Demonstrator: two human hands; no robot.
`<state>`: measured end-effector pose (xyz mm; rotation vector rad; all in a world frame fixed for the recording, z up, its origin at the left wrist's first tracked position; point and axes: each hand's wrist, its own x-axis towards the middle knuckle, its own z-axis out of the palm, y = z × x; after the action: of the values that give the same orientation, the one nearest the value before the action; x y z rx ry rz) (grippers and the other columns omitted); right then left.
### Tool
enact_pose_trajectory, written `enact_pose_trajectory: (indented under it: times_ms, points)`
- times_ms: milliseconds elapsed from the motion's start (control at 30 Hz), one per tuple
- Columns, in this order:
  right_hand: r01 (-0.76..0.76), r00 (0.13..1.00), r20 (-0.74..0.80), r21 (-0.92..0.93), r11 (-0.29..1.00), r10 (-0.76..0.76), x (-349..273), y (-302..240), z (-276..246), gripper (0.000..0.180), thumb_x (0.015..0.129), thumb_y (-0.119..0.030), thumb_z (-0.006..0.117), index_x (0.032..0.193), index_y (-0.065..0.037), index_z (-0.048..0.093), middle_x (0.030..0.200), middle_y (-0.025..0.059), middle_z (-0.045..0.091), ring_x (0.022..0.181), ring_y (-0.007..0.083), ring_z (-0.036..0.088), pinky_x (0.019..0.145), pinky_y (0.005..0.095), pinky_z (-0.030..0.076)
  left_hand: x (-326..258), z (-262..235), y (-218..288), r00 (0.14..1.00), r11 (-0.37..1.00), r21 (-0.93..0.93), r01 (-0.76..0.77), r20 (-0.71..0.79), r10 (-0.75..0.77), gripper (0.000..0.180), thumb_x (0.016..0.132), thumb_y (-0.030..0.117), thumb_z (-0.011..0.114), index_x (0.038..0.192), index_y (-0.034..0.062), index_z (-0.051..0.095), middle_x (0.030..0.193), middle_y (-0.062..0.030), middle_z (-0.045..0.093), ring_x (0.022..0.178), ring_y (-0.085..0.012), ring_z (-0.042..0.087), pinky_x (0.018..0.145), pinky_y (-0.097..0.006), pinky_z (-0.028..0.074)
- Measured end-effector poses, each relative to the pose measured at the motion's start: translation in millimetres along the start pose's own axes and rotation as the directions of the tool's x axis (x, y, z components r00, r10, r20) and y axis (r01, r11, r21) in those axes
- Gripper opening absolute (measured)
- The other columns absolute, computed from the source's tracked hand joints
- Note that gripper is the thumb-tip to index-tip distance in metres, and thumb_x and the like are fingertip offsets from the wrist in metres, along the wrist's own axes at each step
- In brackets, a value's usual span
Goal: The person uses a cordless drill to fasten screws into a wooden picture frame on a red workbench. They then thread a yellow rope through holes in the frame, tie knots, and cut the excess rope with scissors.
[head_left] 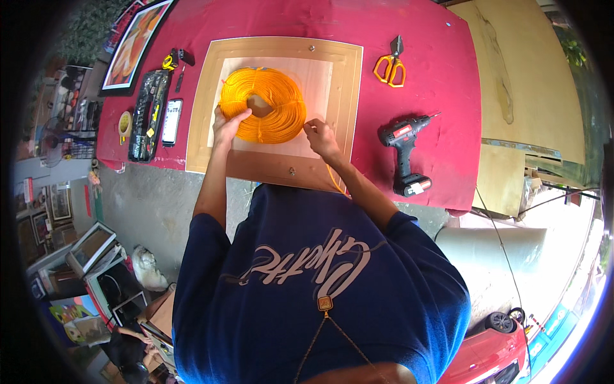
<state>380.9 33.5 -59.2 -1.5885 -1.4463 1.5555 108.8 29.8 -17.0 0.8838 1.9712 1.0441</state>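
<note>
A thick coil of orange rope (284, 105) sits on the back of a picture frame (240, 163), a brown-bordered panel with a paler middle. My left hand (226, 128) grips the coil at its lower left, the thumb over the top near the centre hole and the fingers around the outer side. Just right of the coil, my right hand (322, 138) is closed in a pinch at the rope's loose part. A single rope strand (336, 179) runs down below my right wrist, past the frame's near edge. The fingertips' exact hold is too small to see.
Orange-handled scissors (391, 67) and a cordless drill (404, 153) lie right on the red-covered table (441, 83). At left are a black tool case (150, 115), a phone (171, 121), a tape roll (125, 125), a tape measure (169, 61) and a framed picture (134, 45).
</note>
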Motion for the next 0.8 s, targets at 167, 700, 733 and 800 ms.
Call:
enact_pose_trajectory:
  times_ms: [167, 700, 733, 800]
  points:
    - [-0.074, 0.996, -0.019, 0.387, 0.919, 0.088, 14.4, -9.2, 6.8, 0.038, 0.093, -0.030, 0.051, 0.119, -0.003, 0.049, 0.062, 0.0021, 0.047, 0.046, 0.0096, 0.041, 0.040, 0.0268, 0.034, 9.4, -5.1, 19.0, 0.989, 0.995, -0.095, -0.006, 0.149, 0.020, 0.070, 0.069, 0.013, 0.081, 0.126, 0.0021, 0.043, 0.115, -0.0088, 0.059, 0.106, -0.0200, 0.057, 0.093, -0.032, 0.044]
    - [0.106, 0.872, -0.490, 0.192, 0.976, 0.002, 46.2, -35.5, -78.3, 0.024, 0.088, -0.020, 0.056, 0.100, -0.002, 0.068, 0.070, 0.0061, 0.063, 0.055, 0.0118, 0.056, 0.050, 0.0289, 0.046, 107.8, 8.6, 64.4, 0.805, 0.889, 0.332, -0.316, 0.589, 0.066, 0.097, 0.050, 0.006, 0.079, 0.139, 0.0082, 0.039, 0.125, -0.0135, 0.054, 0.116, -0.0227, 0.052, 0.098, -0.032, 0.041]
    - [-0.030, 0.958, -0.284, 0.032, 0.999, 0.038, 24.7, -53.0, -98.4, 0.025, 0.090, -0.021, 0.053, 0.099, -0.003, 0.068, 0.066, 0.0048, 0.059, 0.051, 0.0096, 0.052, 0.045, 0.0278, 0.044, 114.9, 10.0, 63.0, 0.793, 0.870, 0.363, -0.333, 0.608, 0.050, 0.097, 0.050, 0.006, 0.078, 0.139, 0.0097, 0.040, 0.123, -0.0136, 0.056, 0.114, -0.0225, 0.053, 0.096, -0.032, 0.042]
    - [0.088, 0.996, 0.023, -0.454, 0.887, -0.087, 9.5, -29.0, -123.1, 0.027, 0.090, -0.021, 0.053, 0.105, -0.004, 0.067, 0.060, 0.0026, 0.054, 0.045, 0.0087, 0.048, 0.038, 0.0267, 0.040, 122.1, 22.2, 69.9, 0.746, 0.859, 0.368, -0.354, 0.666, 0.022, 0.095, 0.049, 0.006, 0.076, 0.137, 0.0121, 0.043, 0.119, -0.0138, 0.058, 0.109, -0.0226, 0.055, 0.092, -0.033, 0.044]
